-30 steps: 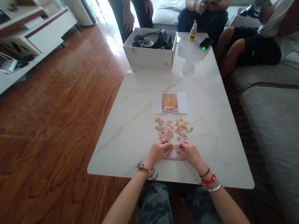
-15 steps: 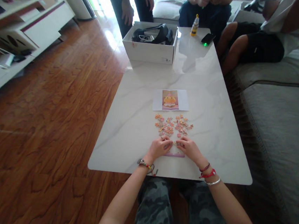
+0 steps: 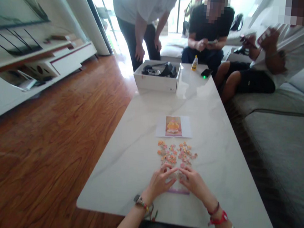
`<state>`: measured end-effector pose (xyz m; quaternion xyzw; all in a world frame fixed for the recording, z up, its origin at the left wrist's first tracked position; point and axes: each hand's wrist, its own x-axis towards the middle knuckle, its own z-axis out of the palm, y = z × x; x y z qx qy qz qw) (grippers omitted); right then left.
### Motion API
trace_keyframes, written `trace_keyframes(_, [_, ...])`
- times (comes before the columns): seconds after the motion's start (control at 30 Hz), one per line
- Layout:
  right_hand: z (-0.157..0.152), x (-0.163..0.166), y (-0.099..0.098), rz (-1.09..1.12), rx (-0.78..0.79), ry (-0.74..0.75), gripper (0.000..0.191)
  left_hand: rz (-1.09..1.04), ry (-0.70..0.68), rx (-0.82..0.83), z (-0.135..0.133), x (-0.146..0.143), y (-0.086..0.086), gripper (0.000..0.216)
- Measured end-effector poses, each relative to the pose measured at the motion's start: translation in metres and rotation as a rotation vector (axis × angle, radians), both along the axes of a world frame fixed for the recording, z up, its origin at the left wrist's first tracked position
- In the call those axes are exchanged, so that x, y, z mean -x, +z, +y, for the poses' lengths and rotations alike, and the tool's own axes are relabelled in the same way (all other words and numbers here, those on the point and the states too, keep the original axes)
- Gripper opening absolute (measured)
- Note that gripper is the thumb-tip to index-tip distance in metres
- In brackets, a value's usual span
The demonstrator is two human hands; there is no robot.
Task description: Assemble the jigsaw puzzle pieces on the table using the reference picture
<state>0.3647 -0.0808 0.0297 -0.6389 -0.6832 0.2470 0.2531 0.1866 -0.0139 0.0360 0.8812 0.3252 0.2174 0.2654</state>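
Note:
My left hand [image 3: 159,180] rests over the left side of a partly joined jigsaw puzzle [image 3: 178,190], its thumb and index finger stretched apart. From the other side, my right hand [image 3: 194,182] reaches over the same puzzle with fingers extended and apart. The two index fingertips almost meet above the puzzle's upper part. A purple strip shows along its bottom edge; my fingers hide much of the rest. Just beyond the fingertips lie several loose jigsaw pieces [image 3: 170,153] in orange and pink. Farther off is a paper sheet [image 3: 161,126] with a printed picture of a yellow figure.
A white box [image 3: 155,82] holding a black headset [image 3: 161,70] stands at the table's far end. Near it are a small yellow-capped bottle [image 3: 195,63] and a dark phone [image 3: 206,73] with a green light. Several people are around the far end; a grey sofa [image 3: 281,137] runs along the right.
The view has tilted up, so the table sits lower and more of the people shows. My fingers have gone from pinched together at the puzzle to spread over it.

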Motion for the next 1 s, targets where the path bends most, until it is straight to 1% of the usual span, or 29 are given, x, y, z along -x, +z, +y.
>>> trace_keyframes(0.03, [0.005, -0.003, 0.003, 0.022, -0.024, -0.014, 0.036, -0.044, 0.08, -0.002, 0.007, -0.001, 0.005, 0.037])
trace_keyframes(0.1, [0.022, -0.013, 0.012, 0.045, -0.091, -0.078, 0.029, -0.127, 0.28, -0.016, 0.027, -0.005, 0.019, 0.033])
trace_keyframes(0.13, [0.031, -0.019, 0.02, 0.053, -0.133, -0.116, 0.025, -0.149, 0.34, -0.017, 0.039, -0.008, 0.027, 0.03])
trace_keyframes(0.17, [0.042, -0.024, 0.028, 0.054, -0.174, -0.153, 0.023, -0.161, 0.368, -0.017, 0.052, -0.012, 0.036, 0.027])
trace_keyframes(0.23, [0.062, -0.033, 0.044, 0.043, -0.255, -0.213, 0.02, -0.164, 0.367, -0.022, 0.074, -0.02, 0.049, 0.024])
trace_keyframes(0.27, [0.07, -0.036, 0.05, 0.041, -0.28, -0.226, 0.02, -0.161, 0.367, -0.026, 0.083, -0.024, 0.053, 0.023])
trace_keyframes(0.33, [0.083, -0.039, 0.058, 0.034, -0.309, -0.228, 0.019, -0.147, 0.366, -0.03, 0.092, -0.03, 0.055, 0.021])
trace_keyframes(0.43, [0.09, -0.038, 0.06, 0.026, -0.316, -0.205, 0.019, -0.122, 0.357, -0.018, 0.091, -0.033, 0.049, 0.021])
trace_keyframes(0.53, [0.088, -0.036, 0.056, 0.032, -0.305, -0.185, 0.018, -0.119, 0.33, 0.003, 0.084, -0.034, 0.042, 0.021])
trace_keyframes(0.6, [0.085, -0.036, 0.052, 0.037, -0.296, -0.181, 0.018, -0.128, 0.322, 0.007, 0.08, -0.034, 0.041, 0.021])
trace_keyframes(0.87, [0.081, -0.037, 0.048, 0.058, -0.267, -0.175, 0.018, -0.132, 0.277, 0.061, 0.076, -0.038, 0.057, 0.022])
trace_keyframes(1.0, [0.081, -0.037, 0.045, 0.068, -0.255, -0.161, 0.018, -0.141, 0.272, 0.048, 0.074, -0.038, 0.062, 0.022])
